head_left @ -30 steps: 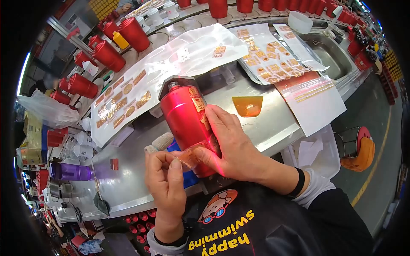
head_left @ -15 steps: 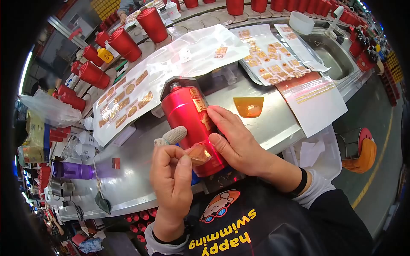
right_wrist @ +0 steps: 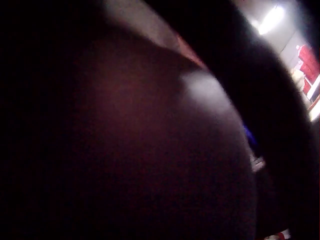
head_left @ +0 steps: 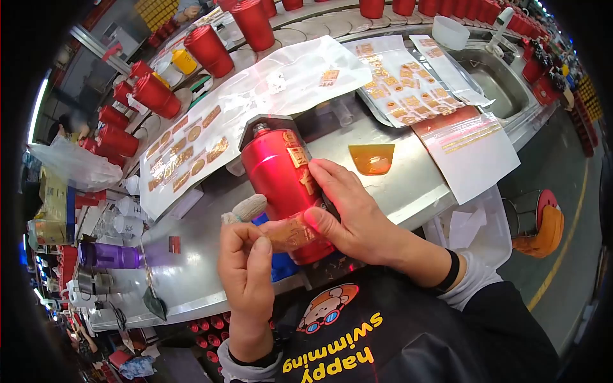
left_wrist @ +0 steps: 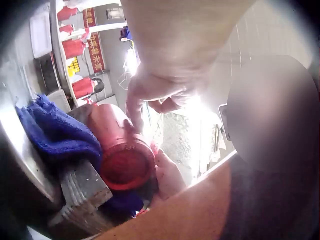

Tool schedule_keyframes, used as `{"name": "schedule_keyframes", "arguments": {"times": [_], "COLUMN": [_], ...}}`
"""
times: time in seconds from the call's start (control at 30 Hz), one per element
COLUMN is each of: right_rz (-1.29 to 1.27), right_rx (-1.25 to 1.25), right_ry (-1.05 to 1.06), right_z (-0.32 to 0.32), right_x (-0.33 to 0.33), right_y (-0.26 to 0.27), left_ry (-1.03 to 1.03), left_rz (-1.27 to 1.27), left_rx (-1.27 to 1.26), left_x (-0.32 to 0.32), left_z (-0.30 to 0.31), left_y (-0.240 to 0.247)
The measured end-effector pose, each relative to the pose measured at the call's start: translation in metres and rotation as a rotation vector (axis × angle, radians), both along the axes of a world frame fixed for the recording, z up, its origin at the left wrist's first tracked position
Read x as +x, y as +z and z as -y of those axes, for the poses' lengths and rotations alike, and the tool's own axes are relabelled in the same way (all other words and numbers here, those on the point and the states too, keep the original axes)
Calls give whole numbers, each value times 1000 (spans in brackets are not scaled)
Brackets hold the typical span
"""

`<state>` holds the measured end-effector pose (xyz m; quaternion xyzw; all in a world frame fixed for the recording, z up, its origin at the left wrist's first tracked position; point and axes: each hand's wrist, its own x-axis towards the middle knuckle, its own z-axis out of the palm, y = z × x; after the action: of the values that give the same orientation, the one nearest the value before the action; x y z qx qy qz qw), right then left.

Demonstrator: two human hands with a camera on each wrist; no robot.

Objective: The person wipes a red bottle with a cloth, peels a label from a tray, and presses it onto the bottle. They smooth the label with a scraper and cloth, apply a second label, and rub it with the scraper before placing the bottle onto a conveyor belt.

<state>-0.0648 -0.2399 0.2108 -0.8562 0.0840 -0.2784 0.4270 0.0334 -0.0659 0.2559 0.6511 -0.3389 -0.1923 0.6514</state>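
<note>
The red canister (head_left: 274, 172) lies tilted in a dark holder, with gold markings on its upper right side. My left hand (head_left: 249, 281) pinches one end of a clear, gold-tinted film (head_left: 290, 233) between thumb and forefinger; a pale knitted cover is on another finger. The film stretches across the lower canister to my right hand (head_left: 367, 223), whose thumb presses it there while the other fingers lie fairly straight along the canister's side. In the left wrist view, the canister's round end (left_wrist: 127, 165) shows below my left hand (left_wrist: 167, 85). Darkness fills most of the right wrist view.
White sticker sheets (head_left: 249, 96) spread behind the canister. An amber scraper (head_left: 371, 159) lies right of it, near a white-backed packet (head_left: 476, 163) and a sink (head_left: 495, 83). A blue cloth (left_wrist: 60, 130) sits beside the canister. More red canisters (head_left: 207, 51) line a track behind.
Since half a second ago, my left hand has shifted slightly left, the bunched film has spread out, and my right thumb has come down onto it. The canisters on the track have moved right.
</note>
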Motion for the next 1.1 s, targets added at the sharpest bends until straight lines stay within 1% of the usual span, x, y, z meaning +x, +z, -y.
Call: {"name": "schedule_keyframes", "arguments": {"times": [0.1,0.3,0.5,0.87,1.0,1.1], "right_rz": [-24,-53,-44,-27,-4,-9], "right_rx": [-55,-96,-99,-51,-4,20], "right_ry": [-11,-33,-40,-41,22,39], "right_z": [-3,-8,-8,-6,3,5], "right_x": [0,0,1,2,-1,-1], "right_y": [2,6,8,2,-1,-1], "left_ry": [81,158,150,160,161,168], "left_rz": [127,175,197,167,137,55], "left_rx": [39,149,145,160,184,100], "left_x": [-1,1,3,2,5,7], "left_z": [1,-2,-3,-4,-5,-5], "left_y": [-2,-4,-6,-8,-10,-24]}}
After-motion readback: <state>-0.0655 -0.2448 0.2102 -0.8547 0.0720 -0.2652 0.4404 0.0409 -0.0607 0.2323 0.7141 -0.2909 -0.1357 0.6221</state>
